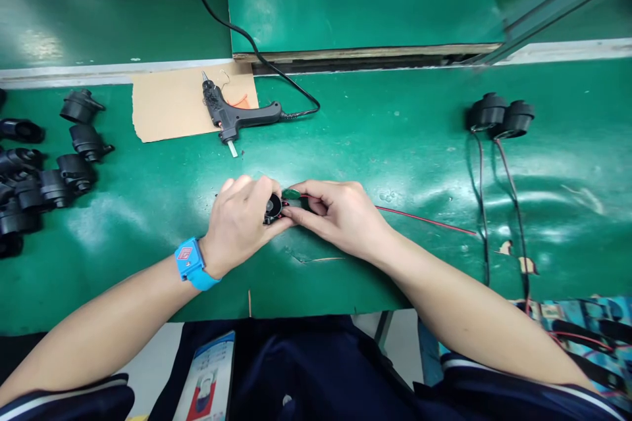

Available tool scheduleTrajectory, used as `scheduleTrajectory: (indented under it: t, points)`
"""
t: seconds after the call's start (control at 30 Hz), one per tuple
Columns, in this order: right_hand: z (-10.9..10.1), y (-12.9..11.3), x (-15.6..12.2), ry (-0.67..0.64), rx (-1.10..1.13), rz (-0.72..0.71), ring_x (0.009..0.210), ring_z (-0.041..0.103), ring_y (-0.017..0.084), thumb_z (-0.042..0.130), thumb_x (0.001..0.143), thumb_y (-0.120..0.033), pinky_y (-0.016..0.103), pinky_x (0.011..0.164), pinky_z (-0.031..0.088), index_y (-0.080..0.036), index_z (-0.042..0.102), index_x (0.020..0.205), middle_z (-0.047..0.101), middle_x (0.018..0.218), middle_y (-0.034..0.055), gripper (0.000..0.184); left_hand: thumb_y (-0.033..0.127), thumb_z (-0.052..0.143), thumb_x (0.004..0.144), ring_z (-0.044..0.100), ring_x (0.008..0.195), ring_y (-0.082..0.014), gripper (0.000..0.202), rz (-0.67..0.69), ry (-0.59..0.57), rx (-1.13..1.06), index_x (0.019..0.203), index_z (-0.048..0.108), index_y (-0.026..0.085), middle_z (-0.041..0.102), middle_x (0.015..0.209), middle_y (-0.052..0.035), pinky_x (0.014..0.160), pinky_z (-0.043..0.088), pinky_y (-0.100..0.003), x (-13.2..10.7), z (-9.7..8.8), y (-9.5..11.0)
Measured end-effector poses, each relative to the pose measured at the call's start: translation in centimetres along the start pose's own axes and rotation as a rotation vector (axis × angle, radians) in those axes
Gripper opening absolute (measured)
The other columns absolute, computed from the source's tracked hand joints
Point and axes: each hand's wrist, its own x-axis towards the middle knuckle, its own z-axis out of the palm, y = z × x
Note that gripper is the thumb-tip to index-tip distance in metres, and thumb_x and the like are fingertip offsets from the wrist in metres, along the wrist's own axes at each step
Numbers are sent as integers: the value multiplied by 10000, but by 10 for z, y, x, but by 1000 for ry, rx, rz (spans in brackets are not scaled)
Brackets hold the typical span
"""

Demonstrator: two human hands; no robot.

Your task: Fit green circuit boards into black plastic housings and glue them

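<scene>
Plainly, the black housing (272, 208) (round-mouthed) sits in the left grip (241, 212).

On the green tabletop (395, 145), ahead of me and a little left, a black glue gun (237, 117) lies on its side, partly over a piece of brown cardboard (168, 105), with a pale glue stick (232, 148) poking out of its back end. Its black cord (230, 25) loops round and runs up past the raised green board (365, 0). Off to my left I have a loose cluster of black plastic housings (79, 173). Far to my right two more black housings (488, 110) sit side by side, their wires (516, 204) trailing toward me past a chipped patch (528, 266).
</scene>
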Motion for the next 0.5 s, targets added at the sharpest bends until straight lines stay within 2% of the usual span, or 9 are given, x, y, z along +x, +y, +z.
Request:
scheduleTrajectory:
  t: [0.1, 0.2, 0.33, 0.5]
  points:
    - [2, 0, 1, 10, 10, 27, 501, 387, 85, 620, 909, -304, 246, 528, 275, -168, 711, 856, 436, 536, -65, 172, 454, 668, 913, 585, 736, -216, 280, 39, 4, -19, 921, 547, 201, 702, 821, -28, 661, 368, -354, -1, -2, -2]
    - [1, 0, 1, 11, 42, 29, 537, 449, 91, 614, 896, -260, 243, 556, 303, -176, 685, 786, 499, 551, -54, 156, 436, 685, 910, 603, 760, -216, 269, 83, 18, -45, 953, 557, 203, 725, 861, -32, 669, 379, -354, -3, -3, -4]
    - [-2, 1, 2, 3, 74, 3, 634, 558, 106, 605, 911, -242, 243, 620, 356, -181, 700, 828, 660, 692, -21, 141, 356, 725, 893, 627, 794, -204, 239, 118, 67, -98, 961, 544, 216, 763, 923, -15, 699, 405, -355, -5, -4, -4]
    - [-7, 3, 3, -53, 59, -25, 636, 562, 112, 593, 929, -230, 252, 615, 352, -180, 729, 877, 688, 733, -6, 154, 291, 738, 884, 650, 789, -193, 217, 152, 77, -58, 963, 550, 216, 777, 932, -2, 681, 405, -354, -6, -4, -2]
